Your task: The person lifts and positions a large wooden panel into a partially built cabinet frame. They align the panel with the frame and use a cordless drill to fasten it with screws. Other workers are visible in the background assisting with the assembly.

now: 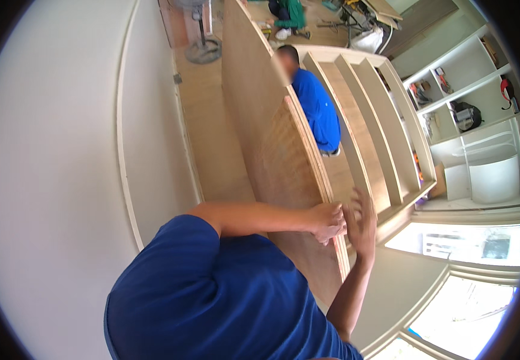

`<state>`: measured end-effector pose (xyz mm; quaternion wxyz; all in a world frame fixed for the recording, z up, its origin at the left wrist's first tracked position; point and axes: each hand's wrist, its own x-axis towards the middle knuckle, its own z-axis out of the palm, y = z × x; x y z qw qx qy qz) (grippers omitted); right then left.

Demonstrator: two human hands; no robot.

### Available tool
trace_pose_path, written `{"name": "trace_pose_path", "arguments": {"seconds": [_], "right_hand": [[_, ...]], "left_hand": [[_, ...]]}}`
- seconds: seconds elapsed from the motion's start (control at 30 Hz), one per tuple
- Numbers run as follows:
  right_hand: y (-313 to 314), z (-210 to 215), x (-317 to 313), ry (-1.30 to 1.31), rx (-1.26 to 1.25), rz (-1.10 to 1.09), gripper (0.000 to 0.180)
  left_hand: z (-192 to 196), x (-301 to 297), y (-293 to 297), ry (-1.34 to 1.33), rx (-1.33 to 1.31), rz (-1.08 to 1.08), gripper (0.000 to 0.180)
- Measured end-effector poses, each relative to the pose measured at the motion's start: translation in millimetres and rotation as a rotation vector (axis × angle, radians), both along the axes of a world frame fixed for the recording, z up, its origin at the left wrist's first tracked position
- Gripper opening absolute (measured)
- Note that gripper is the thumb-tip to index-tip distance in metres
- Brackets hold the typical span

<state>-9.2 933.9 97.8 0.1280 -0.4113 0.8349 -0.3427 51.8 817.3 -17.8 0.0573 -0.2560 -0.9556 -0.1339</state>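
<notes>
A tall plywood panel (296,156) stands on edge in front of me, its layered top edge running away from my body. My left hand (328,222) is closed at that edge, its fingers curled. Whether it grips the panel or a small thing is hidden. Just right of it, my right hand (362,223) is raised with its fingers apart, holding nothing that shows. Beyond the panel lies a wooden frame (386,135) with several long parallel dividers.
A person in a blue shirt (317,111) crouches between panel and frame; another in green (293,15) is at the far end. A pedestal fan (203,51) stands by the left white wall (62,150). White shelves (452,90) and a bright window (464,306) line the right.
</notes>
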Motion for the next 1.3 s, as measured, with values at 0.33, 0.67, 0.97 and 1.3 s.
{"name": "trace_pose_path", "arguments": {"seconds": [0.33, 0.67, 0.97, 1.3], "right_hand": [[-195.8, -75.2, -28.2, 0.341, 0.405, 0.227, 0.1], [-199.9, -106.5, -43.7, 0.393, 0.456, 0.183, 0.1], [-192.6, -81.3, -39.3, 0.386, 0.477, 0.208, 0.097], [-198.0, -98.4, -39.1, 0.466, 0.32, 0.244, 0.087]], "left_hand": [[-71.2, -34.6, 37.8, 0.266, 0.296, -0.007, 0.094], [-57.9, -18.8, 17.2, -0.072, 0.245, -0.276, 0.077], [-12.8, 48.6, -114.7, -0.135, 0.578, -0.185, 0.042], [-38.3, 68.3, -262.7, 0.249, 0.963, 1.125, 0.047]]}}
